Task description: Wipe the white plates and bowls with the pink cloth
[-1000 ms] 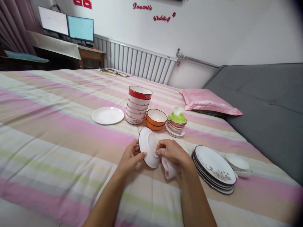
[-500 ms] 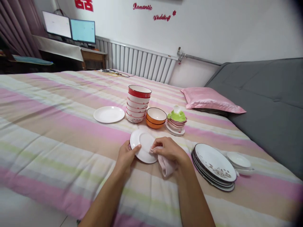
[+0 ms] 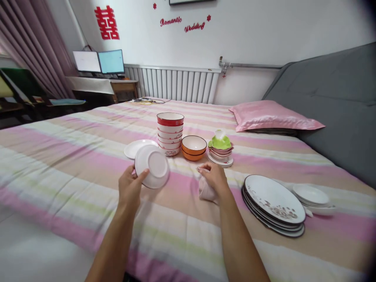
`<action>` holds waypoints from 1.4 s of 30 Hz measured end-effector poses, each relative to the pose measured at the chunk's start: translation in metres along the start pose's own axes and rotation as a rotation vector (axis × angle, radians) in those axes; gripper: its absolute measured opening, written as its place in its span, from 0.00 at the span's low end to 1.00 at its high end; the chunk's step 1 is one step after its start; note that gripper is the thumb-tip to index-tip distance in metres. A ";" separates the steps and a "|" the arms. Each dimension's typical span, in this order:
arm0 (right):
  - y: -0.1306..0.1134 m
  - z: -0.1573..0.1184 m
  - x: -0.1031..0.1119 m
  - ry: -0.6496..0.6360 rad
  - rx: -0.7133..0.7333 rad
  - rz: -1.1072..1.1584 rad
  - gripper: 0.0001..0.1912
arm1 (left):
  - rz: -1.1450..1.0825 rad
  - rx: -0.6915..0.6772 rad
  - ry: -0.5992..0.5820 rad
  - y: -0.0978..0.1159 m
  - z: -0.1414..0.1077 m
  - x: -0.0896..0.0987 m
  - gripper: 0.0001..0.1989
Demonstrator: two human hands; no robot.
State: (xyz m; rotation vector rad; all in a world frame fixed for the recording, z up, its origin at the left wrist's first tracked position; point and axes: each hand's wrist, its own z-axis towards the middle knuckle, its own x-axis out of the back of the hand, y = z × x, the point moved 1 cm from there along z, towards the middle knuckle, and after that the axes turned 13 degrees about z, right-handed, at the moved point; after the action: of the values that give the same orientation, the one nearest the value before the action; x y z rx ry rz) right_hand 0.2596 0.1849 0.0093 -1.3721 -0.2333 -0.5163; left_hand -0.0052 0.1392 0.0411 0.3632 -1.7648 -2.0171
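My left hand [image 3: 131, 187] grips a small white plate [image 3: 152, 166] by its left edge, thumb over its underside with the round foot ring facing me. The plate is held tilted above the bed, partly in front of a white oval plate [image 3: 135, 148]. A pale pink cloth [image 3: 206, 189] hangs bunched from the closed fingers of my right hand [image 3: 214, 177], apart from the plate. Beyond the hands stand a tall stack of red and white bowls [image 3: 170, 135], two orange bowls [image 3: 194, 150] and green and pink leaf-shaped dishes [image 3: 221, 145] on small plates.
Right of my right arm lies a stack of large flower-patterned plates [image 3: 274, 201], with small white dishes [image 3: 311, 196] beside it. A pink pillow [image 3: 276, 113] rests near the grey headboard [image 3: 331, 90]. Cables [image 3: 149, 101] lie at the bed's far edge.
The small plate has moved left and up in my left hand, away from the cloth. My right hand has come off the plate, still holding the cloth. The view has tilted up.
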 end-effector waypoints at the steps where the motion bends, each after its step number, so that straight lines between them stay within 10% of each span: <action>1: 0.002 0.000 -0.001 -0.013 -0.003 -0.004 0.08 | 0.082 -0.069 0.063 0.004 0.007 0.009 0.24; 6: 0.014 0.002 -0.005 -0.061 -0.051 0.015 0.10 | 0.975 -0.343 0.198 0.028 0.043 0.040 0.16; 11: 0.024 0.004 -0.008 -0.095 -0.063 0.056 0.12 | 1.501 -0.435 0.143 0.024 0.080 0.030 0.18; 22: 0.031 0.006 -0.009 -0.130 -0.048 0.077 0.11 | 1.587 -0.534 -0.047 -0.021 0.131 0.009 0.19; 42: 0.027 0.005 -0.008 -0.153 -0.089 0.097 0.09 | 1.567 -0.500 -0.412 -0.032 0.156 -0.008 0.18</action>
State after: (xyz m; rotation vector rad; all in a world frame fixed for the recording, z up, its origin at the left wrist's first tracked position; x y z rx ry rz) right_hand 0.2664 0.1948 -0.0165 -1.5038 -0.2691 -0.3447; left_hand -0.0755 0.2821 0.0334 -1.2614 -0.9209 -1.1693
